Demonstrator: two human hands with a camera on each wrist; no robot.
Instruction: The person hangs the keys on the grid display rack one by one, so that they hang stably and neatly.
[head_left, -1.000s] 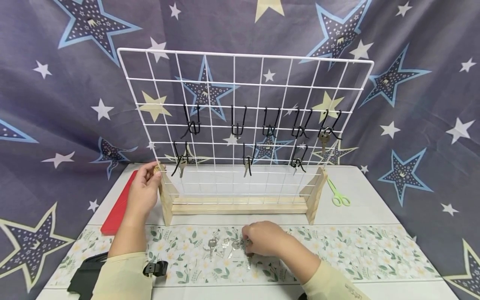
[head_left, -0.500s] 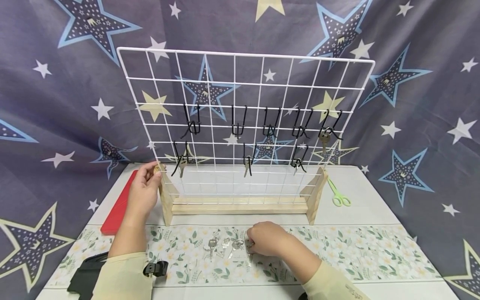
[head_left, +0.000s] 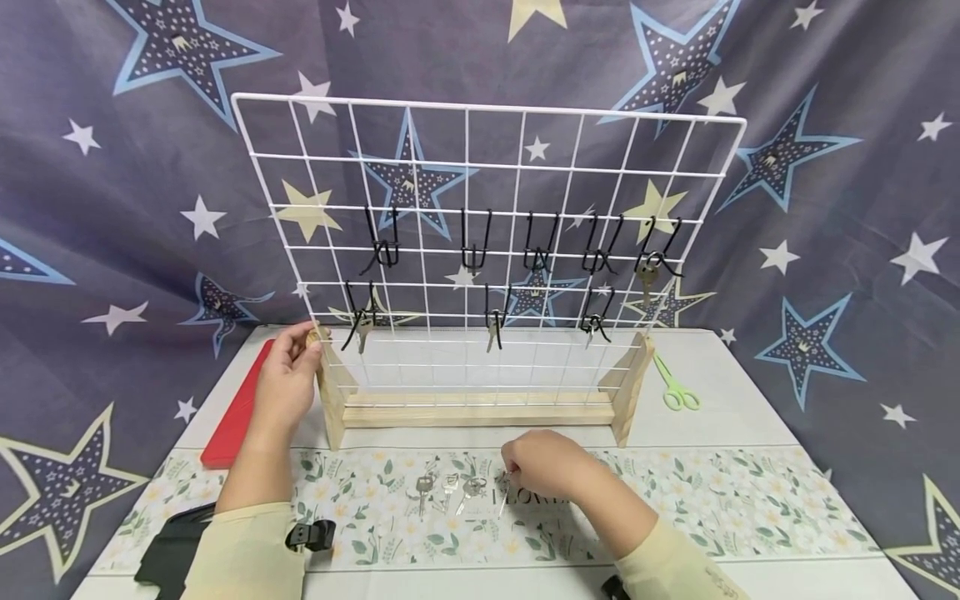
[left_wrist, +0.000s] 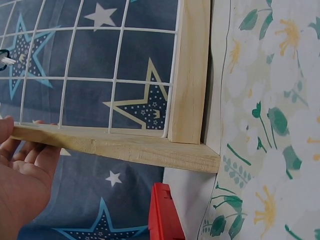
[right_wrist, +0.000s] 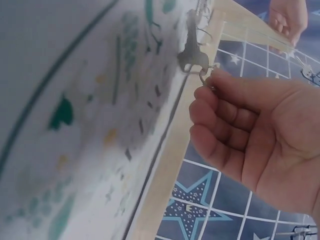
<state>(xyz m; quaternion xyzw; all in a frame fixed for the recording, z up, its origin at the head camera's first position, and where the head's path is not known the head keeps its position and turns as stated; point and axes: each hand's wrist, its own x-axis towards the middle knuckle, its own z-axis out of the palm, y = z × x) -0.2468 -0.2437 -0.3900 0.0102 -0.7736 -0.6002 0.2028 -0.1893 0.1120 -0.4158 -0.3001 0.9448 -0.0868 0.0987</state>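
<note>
My right hand (head_left: 551,467) pinches the ring of a key (right_wrist: 192,50) between thumb and forefinger, just above the floral cloth. The key points away from the fingertips in the right wrist view. To its left, three keys with rings lie in a row, the nearest being a silver key (head_left: 471,492). My left hand (head_left: 288,375) holds the left wooden side piece (left_wrist: 115,147) of a stand, thumb on one face and fingers behind. The stand bears a white wire grid (head_left: 487,110) with black double hooks (head_left: 474,250). Keys hang from several hooks, such as the brass-coloured key (head_left: 647,283) at upper right.
Green scissors (head_left: 681,398) lie right of the stand. A red object (head_left: 232,417) lies at the left, beside my forearm, and a black item (head_left: 174,550) sits at the front left. A star-patterned curtain (head_left: 847,208) hangs behind the table.
My right hand has lifted slightly and moved a little right with the key, uncovering dark lettering on the cloth. The left hand stays on the stand.
</note>
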